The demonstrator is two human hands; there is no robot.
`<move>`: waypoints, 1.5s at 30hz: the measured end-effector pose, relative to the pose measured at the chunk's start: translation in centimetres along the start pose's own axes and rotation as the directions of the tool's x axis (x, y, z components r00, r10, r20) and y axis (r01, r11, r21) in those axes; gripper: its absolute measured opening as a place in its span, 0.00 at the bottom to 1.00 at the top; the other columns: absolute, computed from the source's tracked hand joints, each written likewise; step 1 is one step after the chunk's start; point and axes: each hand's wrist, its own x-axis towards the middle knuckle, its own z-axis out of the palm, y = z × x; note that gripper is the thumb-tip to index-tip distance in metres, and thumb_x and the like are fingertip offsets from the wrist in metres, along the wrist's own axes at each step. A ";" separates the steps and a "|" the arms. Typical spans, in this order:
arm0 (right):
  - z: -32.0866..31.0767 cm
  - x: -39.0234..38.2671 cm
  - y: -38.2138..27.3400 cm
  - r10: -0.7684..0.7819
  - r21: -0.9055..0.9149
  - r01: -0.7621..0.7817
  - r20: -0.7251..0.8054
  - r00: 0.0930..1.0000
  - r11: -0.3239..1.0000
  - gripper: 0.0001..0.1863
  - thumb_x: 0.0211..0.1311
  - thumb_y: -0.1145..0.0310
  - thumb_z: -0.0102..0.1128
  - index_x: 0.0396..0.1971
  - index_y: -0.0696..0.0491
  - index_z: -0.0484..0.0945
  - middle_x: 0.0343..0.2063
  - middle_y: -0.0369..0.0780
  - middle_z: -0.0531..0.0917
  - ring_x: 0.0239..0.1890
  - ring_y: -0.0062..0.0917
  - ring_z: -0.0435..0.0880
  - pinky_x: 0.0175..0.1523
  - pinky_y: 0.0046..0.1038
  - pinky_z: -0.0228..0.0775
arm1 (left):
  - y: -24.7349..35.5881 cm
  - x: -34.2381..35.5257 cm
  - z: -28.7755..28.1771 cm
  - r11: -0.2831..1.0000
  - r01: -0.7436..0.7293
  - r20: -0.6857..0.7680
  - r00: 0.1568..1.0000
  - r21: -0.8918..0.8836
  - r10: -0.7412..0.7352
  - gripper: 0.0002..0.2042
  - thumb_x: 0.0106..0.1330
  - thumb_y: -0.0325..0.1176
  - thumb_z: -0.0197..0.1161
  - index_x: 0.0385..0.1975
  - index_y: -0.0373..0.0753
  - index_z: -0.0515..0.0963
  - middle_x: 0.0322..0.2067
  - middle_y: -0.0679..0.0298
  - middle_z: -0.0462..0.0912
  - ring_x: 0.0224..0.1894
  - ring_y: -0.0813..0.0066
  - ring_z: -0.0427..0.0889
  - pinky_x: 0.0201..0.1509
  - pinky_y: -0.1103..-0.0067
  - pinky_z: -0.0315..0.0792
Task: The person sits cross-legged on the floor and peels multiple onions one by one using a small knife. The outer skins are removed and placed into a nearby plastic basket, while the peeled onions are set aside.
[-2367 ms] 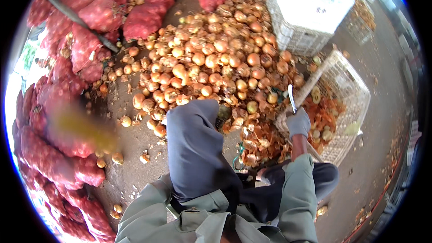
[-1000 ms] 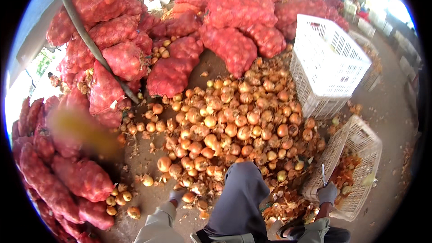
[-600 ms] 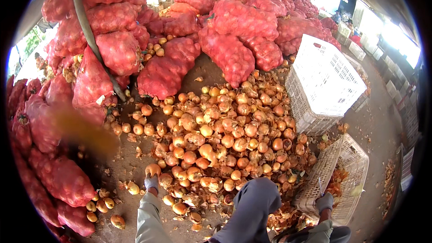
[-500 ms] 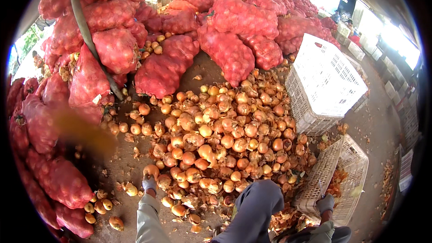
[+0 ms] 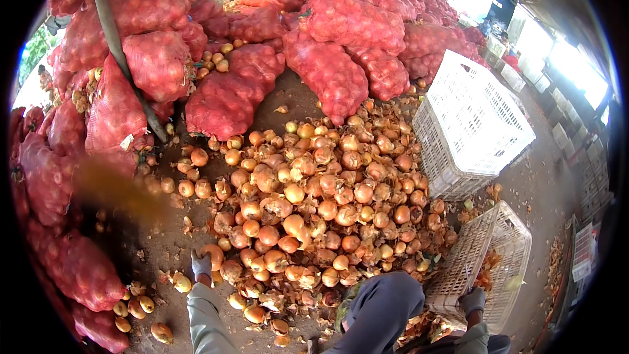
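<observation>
My left hand (image 5: 202, 266), in a grey glove, is against the left side of a large brown onion (image 5: 212, 257) at the near left edge of a big onion pile (image 5: 327, 190). Its fingers look stretched forward, not wrapped round the onion. A smaller pale onion (image 5: 181, 282) lies just left of that wrist. My right hand (image 5: 472, 301), gloved in darker grey, is closed beside a tilted white plastic crate (image 5: 468, 249) with onion skins inside. From that fist a thin metal tool (image 5: 467, 276) points up; its kind is too small to tell.
Red mesh sacks of onions (image 5: 350, 23) are stacked at the back and down the left (image 5: 75, 269). A slanted pole (image 5: 113, 33) stands at the left. Stacked white crates (image 5: 452, 131) stand right of the pile. My bent knee (image 5: 393, 295) juts in at the front.
The view has shifted slightly. My left hand has slid forward and left along the large onion, which stays in place. My right hand stays by the tilted crate.
</observation>
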 end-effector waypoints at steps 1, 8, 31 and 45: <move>0.4 -0.2 -0.1 -0.010 0.021 0.009 0.024 1.000 1.000 0.17 0.33 0.69 0.74 0.23 0.60 0.77 0.25 0.50 0.82 0.32 0.44 0.83 0.39 0.38 0.73 | -1.9 1.5 -0.2 0.996 -0.079 -0.001 0.997 -0.050 0.079 0.38 0.53 0.43 0.72 0.62 0.31 0.64 0.53 0.44 0.77 0.52 0.55 0.80 0.51 0.70 0.75; -0.3 -2.2 -1.5 -0.061 0.070 0.058 0.031 0.998 0.996 0.16 0.32 0.70 0.72 0.24 0.61 0.78 0.22 0.48 0.81 0.29 0.42 0.83 0.36 0.37 0.73 | 2.6 1.3 -2.2 0.978 0.178 0.271 0.941 0.105 -0.201 0.45 0.42 0.44 0.81 0.59 0.27 0.66 0.52 0.46 0.76 0.51 0.58 0.79 0.52 0.69 0.75; 0.1 -2.2 -2.4 -0.096 0.095 0.090 0.060 0.994 0.991 0.18 0.30 0.69 0.74 0.23 0.61 0.78 0.20 0.47 0.81 0.27 0.40 0.82 0.35 0.36 0.74 | 1.8 -1.0 -1.4 0.960 0.034 0.326 0.937 0.278 -0.127 0.53 0.35 0.60 0.79 0.63 0.37 0.65 0.58 0.38 0.68 0.62 0.45 0.69 0.60 0.64 0.71; 0.0 -2.4 -2.7 -0.028 0.025 0.025 0.127 0.992 0.999 0.17 0.31 0.68 0.74 0.23 0.59 0.78 0.22 0.47 0.81 0.29 0.41 0.83 0.37 0.37 0.73 | -5.1 0.7 1.5 0.999 0.004 0.101 0.995 -0.037 0.000 0.40 0.40 0.37 0.81 0.56 0.36 0.69 0.49 0.53 0.76 0.46 0.62 0.79 0.46 0.68 0.77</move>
